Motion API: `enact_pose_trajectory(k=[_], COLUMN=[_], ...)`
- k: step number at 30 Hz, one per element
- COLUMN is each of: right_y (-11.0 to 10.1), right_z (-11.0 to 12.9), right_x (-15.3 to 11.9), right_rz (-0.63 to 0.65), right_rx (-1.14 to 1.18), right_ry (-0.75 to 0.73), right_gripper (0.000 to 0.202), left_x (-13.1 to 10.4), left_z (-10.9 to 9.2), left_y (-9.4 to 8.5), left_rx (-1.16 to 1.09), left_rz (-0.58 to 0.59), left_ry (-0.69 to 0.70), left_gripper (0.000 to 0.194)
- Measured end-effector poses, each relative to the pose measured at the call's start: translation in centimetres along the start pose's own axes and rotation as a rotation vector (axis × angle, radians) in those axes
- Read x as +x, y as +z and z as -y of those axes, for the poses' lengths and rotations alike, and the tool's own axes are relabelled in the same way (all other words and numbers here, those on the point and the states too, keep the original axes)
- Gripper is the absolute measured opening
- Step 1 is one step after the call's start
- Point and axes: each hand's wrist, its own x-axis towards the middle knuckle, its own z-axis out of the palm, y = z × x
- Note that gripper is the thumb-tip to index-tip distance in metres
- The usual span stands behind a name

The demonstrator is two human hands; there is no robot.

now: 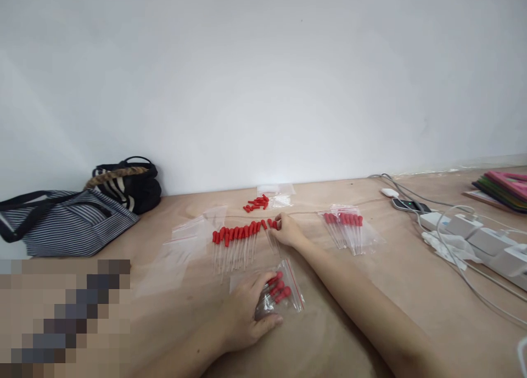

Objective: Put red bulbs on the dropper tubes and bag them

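My left hand (242, 315) lies around a clear zip bag (297, 290), its thumb and fingers at the bag's two sides. Several droppers with red rubber bulbs (278, 287) show inside. Farther out, my right hand (289, 231) closes its fingertips on the red bulb of a dropper (274, 224); its fingers partly cover it. Another dropper (264, 224) lies just left of that one. Beside them stretches a row of glass droppers (236, 243), red bulbs pointing to the wall.
Loose red bulbs (257, 203) and a bag of glass tubes (281, 200) lie near the wall. Filled dropper bags (348, 227) are at right, flat clear bags (173, 260) at left. A striped bag (78, 224), power strip with chargers (473, 235) and cables flank the table.
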Motion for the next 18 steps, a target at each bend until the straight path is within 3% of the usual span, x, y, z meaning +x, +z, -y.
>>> enact_pose_trajectory(k=[5,8,11,18], right_y=[-1.2,-2.0,-2.9,-5.5], right_z=[0.1,0.3,0.2,-2.0], right_x=[0.1,0.4,0.3,-1.7], right_rz=[0.039,0.102,0.184,0.256], right_rx=[-0.023,-0.039,-0.041,-0.049], right_ry=[0.119,0.177,0.189,0.166], right_gripper=[0.033,0.020,0.009,0.015], left_x=[0.0,-0.1,-0.2,-0.3], left_z=[0.1,0.2,0.2,0.1], left_y=[0.1,0.2,0.3,0.4], left_rx=[-0.005,-0.015,-0.016,-0.016], left_rz=[-0.004,-0.013,-0.032,-0.022], left_ry=[0.000,0.002,0.009,0.016], left_gripper=[0.055,0.055,0.054,0.055])
